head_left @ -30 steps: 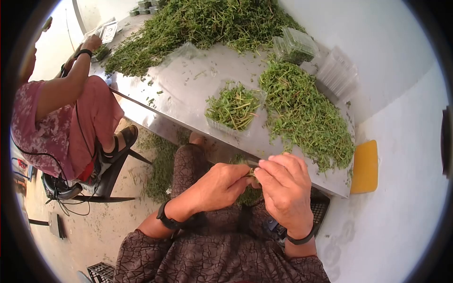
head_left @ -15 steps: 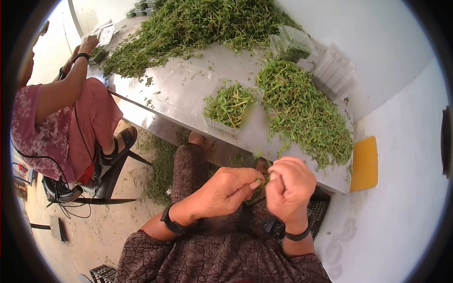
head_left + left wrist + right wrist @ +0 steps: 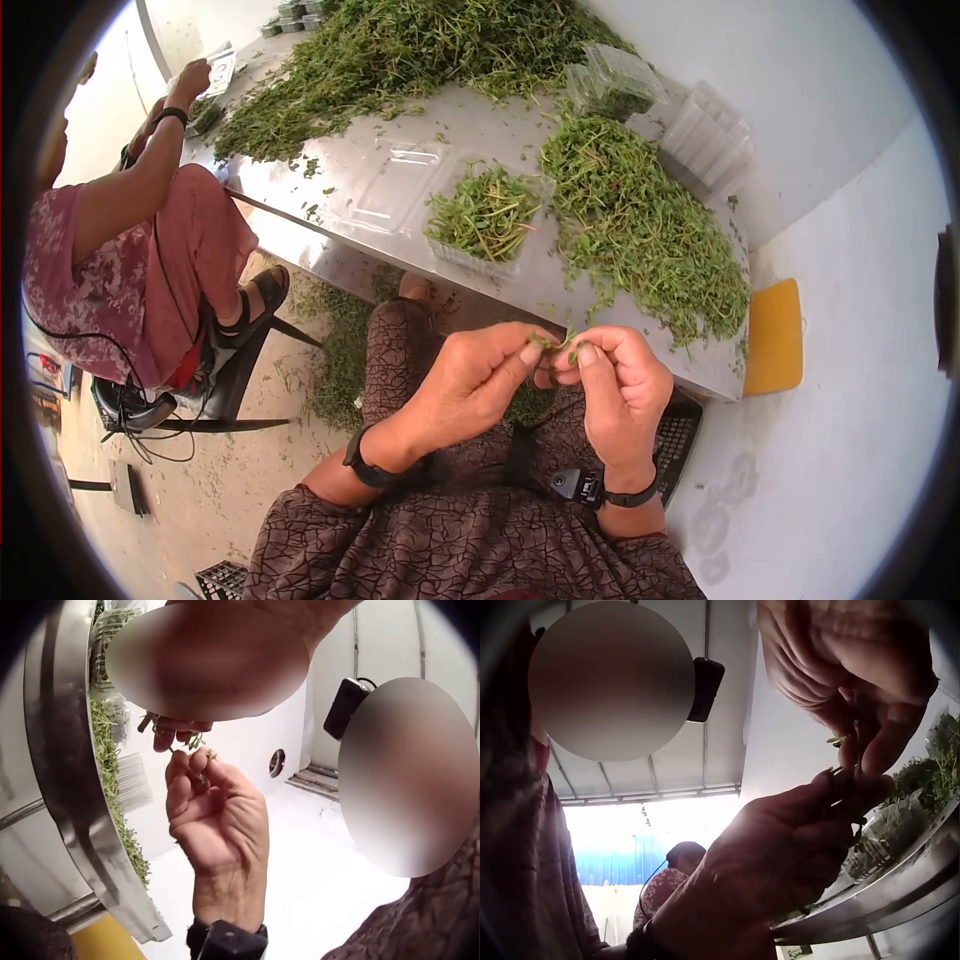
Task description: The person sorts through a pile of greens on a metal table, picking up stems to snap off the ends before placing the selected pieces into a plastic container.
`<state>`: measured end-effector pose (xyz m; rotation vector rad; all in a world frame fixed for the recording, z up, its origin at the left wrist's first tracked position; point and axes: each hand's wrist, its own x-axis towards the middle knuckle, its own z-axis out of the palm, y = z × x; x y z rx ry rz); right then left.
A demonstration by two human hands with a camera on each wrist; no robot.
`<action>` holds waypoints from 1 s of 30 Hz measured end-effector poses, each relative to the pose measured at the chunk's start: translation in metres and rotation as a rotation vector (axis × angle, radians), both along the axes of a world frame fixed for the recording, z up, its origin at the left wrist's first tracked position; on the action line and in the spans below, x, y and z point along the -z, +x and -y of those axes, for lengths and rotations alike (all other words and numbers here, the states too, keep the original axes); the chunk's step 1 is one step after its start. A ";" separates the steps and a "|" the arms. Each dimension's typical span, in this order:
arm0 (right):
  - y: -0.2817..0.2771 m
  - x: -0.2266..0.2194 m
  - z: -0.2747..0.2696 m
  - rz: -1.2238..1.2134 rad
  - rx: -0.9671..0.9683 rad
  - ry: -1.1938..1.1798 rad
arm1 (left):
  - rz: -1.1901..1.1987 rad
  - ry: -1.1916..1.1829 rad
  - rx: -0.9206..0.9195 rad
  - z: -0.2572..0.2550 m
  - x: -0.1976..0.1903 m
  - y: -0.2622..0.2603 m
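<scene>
In the head view my left hand (image 3: 470, 385) pinches a thin green sprig (image 3: 567, 343) between thumb and forefinger, over my lap and just in front of the table edge. My right hand (image 3: 625, 395) pinches the same bit of greenery from the other side, fingertips almost meeting. Short stems show between the two hands in the left wrist view, where the right hand (image 3: 221, 810) has its palm side visible. Beyond the hands, an open clear plastic container (image 3: 468, 262) is heaped with cut leafy greens (image 3: 485, 210); its flat lid (image 3: 385, 190) lies to the left.
A loose pile of greens (image 3: 650, 235) covers the table's right side, with a larger heap (image 3: 430, 50) behind. Stacked empty containers (image 3: 705, 145) stand by the wall. A yellow board (image 3: 773, 335) leans beside the table. Another person (image 3: 110, 240) sits at left. Trimmings (image 3: 345, 370) litter the floor.
My right hand has turned from a curled fist-like pose to a thumb-up pinch. Both hands have risen slightly and come closer together. The other person's hand has lifted from their container.
</scene>
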<state>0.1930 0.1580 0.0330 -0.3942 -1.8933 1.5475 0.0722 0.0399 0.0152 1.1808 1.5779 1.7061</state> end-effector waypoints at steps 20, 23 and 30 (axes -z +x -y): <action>-0.008 0.012 -0.011 0.050 -0.099 0.779 | -0.291 -0.035 -0.009 0.011 -0.002 -0.016; -0.008 0.009 -0.009 0.080 -0.099 0.857 | -0.337 -0.052 -0.017 0.011 -0.001 -0.017; -0.012 0.006 -0.002 -0.028 0.009 0.715 | -0.338 0.035 0.061 0.011 -0.008 -0.019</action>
